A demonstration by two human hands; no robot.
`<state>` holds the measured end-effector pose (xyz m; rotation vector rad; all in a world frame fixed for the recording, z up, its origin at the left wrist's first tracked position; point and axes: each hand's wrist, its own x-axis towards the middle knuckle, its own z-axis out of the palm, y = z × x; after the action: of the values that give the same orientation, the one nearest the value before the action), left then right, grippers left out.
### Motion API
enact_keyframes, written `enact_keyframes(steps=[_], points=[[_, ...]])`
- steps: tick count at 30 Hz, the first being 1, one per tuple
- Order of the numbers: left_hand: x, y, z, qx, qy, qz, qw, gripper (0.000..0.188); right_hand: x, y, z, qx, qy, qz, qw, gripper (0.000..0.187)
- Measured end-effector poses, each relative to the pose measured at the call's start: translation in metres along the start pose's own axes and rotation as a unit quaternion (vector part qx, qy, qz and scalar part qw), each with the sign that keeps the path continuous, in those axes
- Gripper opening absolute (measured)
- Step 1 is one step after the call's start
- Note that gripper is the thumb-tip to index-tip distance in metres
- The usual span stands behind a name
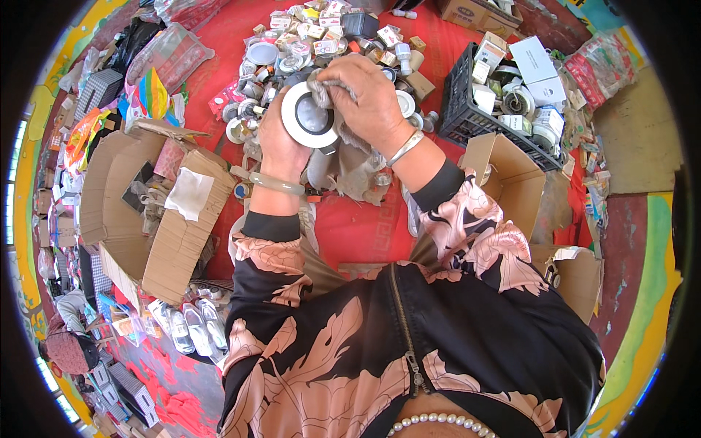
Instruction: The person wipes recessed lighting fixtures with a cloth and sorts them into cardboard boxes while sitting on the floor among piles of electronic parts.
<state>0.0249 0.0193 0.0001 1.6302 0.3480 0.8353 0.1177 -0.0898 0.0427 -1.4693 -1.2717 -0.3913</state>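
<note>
My left hand (pixel 282 143) grips a round downlight (pixel 289 117) by its side, its face turned up toward me. The light has a white outer ring, a dark inner ring and a pale centre. In my right hand (pixel 369 91) a crumpled grey cloth (pixel 318 89) is pinched, pressed against the rim of the light at its upper right. More greyish-brown cloth (pixel 354 164) hangs below my right hand. Beyond both hands lies a heap of lamp fittings and small boxes (pixel 321 33) on a red cloth (pixel 234 36).
At the left stands an open cardboard box (pixel 117 182) with odds and ends inside. A black plastic crate (pixel 460 109) full of fittings and boxes is at the right, above another open carton (pixel 515 179). Plastic-wrapped items (pixel 193 328) lie at lower left.
</note>
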Motion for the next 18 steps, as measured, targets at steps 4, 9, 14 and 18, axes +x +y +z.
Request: enact_keyframes(steps=[4,9,14,18], points=[[0.006,0.019,0.006,-0.335,0.110,-0.222,0.909,0.032,-0.008,-0.026,0.007,0.053,-0.090,0.003,0.995,0.021],[0.006,0.017,-0.002,-0.357,0.079,-0.161,0.917,0.029,0.000,0.000,-0.005,0.032,-0.099,0.001,0.995,0.021],[0.002,0.022,-0.010,-0.230,-0.003,-0.086,0.969,0.031,-0.008,-0.029,0.000,0.159,-0.159,-0.014,0.974,0.022],[0.004,0.015,-0.004,-0.295,0.063,-0.142,0.943,0.033,-0.002,0.009,-0.011,0.073,-0.093,-0.001,0.993,0.018]])
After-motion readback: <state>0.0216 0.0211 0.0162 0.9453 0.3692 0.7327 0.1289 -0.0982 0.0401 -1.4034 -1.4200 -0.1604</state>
